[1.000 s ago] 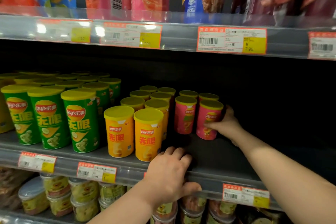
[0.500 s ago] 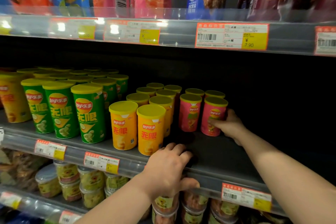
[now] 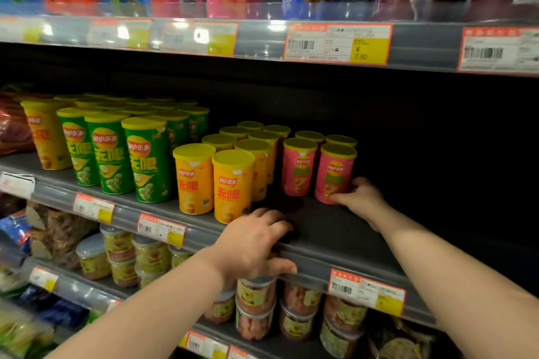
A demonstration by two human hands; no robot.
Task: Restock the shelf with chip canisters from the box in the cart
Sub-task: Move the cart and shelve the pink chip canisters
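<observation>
Left hand [image 3: 250, 248] clasps shelf [image 3: 335, 237] — right hand [image 3: 361, 198] seemingly grips pink canister [image 3: 335, 173].

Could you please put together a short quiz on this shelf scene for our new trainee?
1. True or false: the right hand touches a pink canister.
2. What does the left hand grip? A) a box B) the shelf edge C) a price tag
3. Which colour are the canisters standing between the green canisters and the pink ones?
Key: 1 true; 2 B; 3 orange canisters.
</observation>
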